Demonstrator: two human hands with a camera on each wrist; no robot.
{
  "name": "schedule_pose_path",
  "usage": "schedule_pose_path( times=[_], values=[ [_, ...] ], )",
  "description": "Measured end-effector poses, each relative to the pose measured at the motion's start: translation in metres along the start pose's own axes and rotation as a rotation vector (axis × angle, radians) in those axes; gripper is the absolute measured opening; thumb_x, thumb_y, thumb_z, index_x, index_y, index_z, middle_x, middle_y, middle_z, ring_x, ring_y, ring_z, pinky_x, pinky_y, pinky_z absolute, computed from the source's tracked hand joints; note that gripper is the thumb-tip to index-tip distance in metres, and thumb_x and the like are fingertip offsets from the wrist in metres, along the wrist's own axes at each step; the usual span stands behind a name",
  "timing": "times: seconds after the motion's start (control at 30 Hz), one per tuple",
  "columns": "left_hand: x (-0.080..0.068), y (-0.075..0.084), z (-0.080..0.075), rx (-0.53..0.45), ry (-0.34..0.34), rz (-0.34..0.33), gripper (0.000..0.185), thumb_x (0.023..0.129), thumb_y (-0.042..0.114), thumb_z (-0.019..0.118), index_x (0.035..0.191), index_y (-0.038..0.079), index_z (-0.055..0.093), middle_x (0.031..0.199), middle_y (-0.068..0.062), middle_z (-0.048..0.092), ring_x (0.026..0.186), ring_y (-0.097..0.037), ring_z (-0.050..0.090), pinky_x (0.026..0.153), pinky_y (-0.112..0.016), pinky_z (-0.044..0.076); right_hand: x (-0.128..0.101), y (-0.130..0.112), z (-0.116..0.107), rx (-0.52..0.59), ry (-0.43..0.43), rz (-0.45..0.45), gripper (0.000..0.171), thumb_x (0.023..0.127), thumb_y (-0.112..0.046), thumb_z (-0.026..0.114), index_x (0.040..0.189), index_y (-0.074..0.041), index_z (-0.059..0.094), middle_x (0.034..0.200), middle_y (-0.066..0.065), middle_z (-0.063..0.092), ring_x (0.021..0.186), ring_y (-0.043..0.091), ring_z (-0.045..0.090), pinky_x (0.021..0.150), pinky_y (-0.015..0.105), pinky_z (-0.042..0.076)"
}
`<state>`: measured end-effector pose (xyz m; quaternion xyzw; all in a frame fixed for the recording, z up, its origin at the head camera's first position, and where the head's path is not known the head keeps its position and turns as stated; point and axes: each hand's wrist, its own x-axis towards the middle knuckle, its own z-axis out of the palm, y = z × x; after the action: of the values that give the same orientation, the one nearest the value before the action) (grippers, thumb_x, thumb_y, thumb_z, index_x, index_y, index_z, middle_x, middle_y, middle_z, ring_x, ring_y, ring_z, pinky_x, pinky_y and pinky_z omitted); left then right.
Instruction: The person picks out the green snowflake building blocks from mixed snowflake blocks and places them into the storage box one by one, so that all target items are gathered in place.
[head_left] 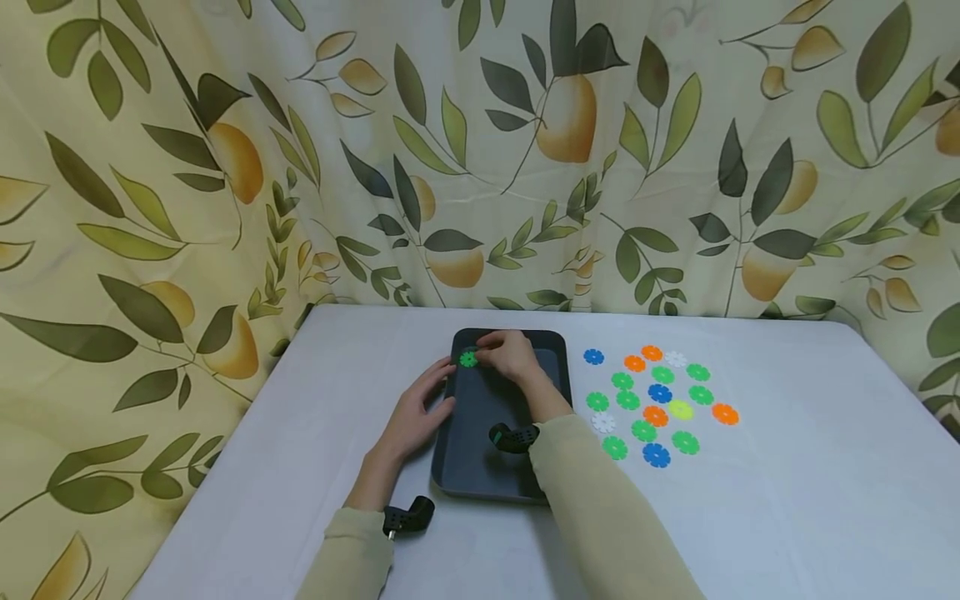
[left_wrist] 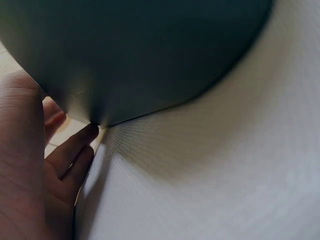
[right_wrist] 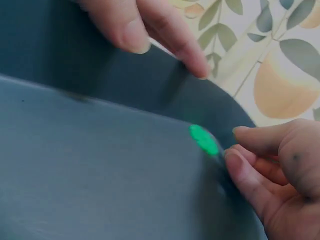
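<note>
A dark grey rectangular tray (head_left: 497,450) lies on the white table. One green notched plastic disc (head_left: 468,358) is inside it, at the far left corner. My right hand (head_left: 513,357) reaches over the tray, its fingertips just right of that disc. In the right wrist view, the right hand (right_wrist: 282,175) has thumb and finger slightly apart beside the green disc (right_wrist: 203,140), with nothing visible between them. At the tray's left side, my left hand (head_left: 412,412) rests with fairly straight fingers and thumb against the edge. The left wrist view shows its fingers (left_wrist: 75,150) touching the tray wall (left_wrist: 150,60).
Right of the tray, several loose notched discs lie spread on the table: green (head_left: 627,400), blue (head_left: 656,455), orange (head_left: 725,414), white (head_left: 603,422) and yellow (head_left: 681,409). A leaf-and-fruit patterned curtain (head_left: 487,167) hangs behind the table and along its left.
</note>
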<state>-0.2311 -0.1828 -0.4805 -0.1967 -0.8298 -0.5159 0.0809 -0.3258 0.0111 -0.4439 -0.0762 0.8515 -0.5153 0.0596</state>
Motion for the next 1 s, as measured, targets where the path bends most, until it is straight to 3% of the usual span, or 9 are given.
schedule_pose_path(
  times=[0.4, 0.77, 0.9, 1.0],
  values=[
    [0.002, -0.001, 0.002, -0.019, 0.014, 0.014, 0.049, 0.094, 0.002, 0.063, 0.142, -0.003, 0.053, 0.156, -0.012, 0.042, 0.143, -0.027, 0.040, 0.115, -0.041, 0.036, -0.015, -0.025, -0.047, 0.097, -0.096, -0.059, 0.038, 0.094, -0.008, 0.070, 0.128, 0.009, 0.064, 0.116, 0.023, 0.069, 0.100, 0.033, 0.071, 0.091, 0.042, 0.057],
    [-0.002, -0.002, 0.004, -0.039, 0.034, 0.000, 0.049, 0.094, -0.002, 0.063, 0.142, -0.004, 0.053, 0.156, -0.014, 0.042, 0.142, -0.030, 0.040, 0.114, -0.046, 0.036, -0.045, -0.042, -0.097, 0.037, -0.139, -0.112, 0.044, 0.095, -0.012, 0.070, 0.133, 0.008, 0.059, 0.118, 0.022, 0.066, 0.104, 0.037, 0.067, 0.091, 0.040, 0.057],
    [-0.003, 0.007, 0.005, -0.038, 0.046, -0.006, 0.048, 0.094, -0.006, 0.061, 0.140, -0.009, 0.052, 0.155, -0.021, 0.041, 0.142, -0.036, 0.040, 0.114, -0.049, 0.035, -0.056, -0.039, -0.112, -0.005, -0.113, -0.134, 0.045, 0.095, -0.015, 0.070, 0.133, 0.007, 0.060, 0.116, 0.020, 0.067, 0.101, 0.033, 0.068, 0.091, 0.041, 0.057],
    [-0.005, 0.023, 0.003, -0.030, 0.036, -0.013, 0.047, 0.095, -0.007, 0.060, 0.140, -0.011, 0.051, 0.155, -0.024, 0.040, 0.141, -0.037, 0.040, 0.114, -0.049, 0.035, -0.065, -0.035, -0.123, -0.032, -0.091, -0.149, 0.043, 0.095, -0.016, 0.070, 0.132, 0.005, 0.061, 0.114, 0.019, 0.068, 0.099, 0.033, 0.068, 0.090, 0.043, 0.057]
  ],
)
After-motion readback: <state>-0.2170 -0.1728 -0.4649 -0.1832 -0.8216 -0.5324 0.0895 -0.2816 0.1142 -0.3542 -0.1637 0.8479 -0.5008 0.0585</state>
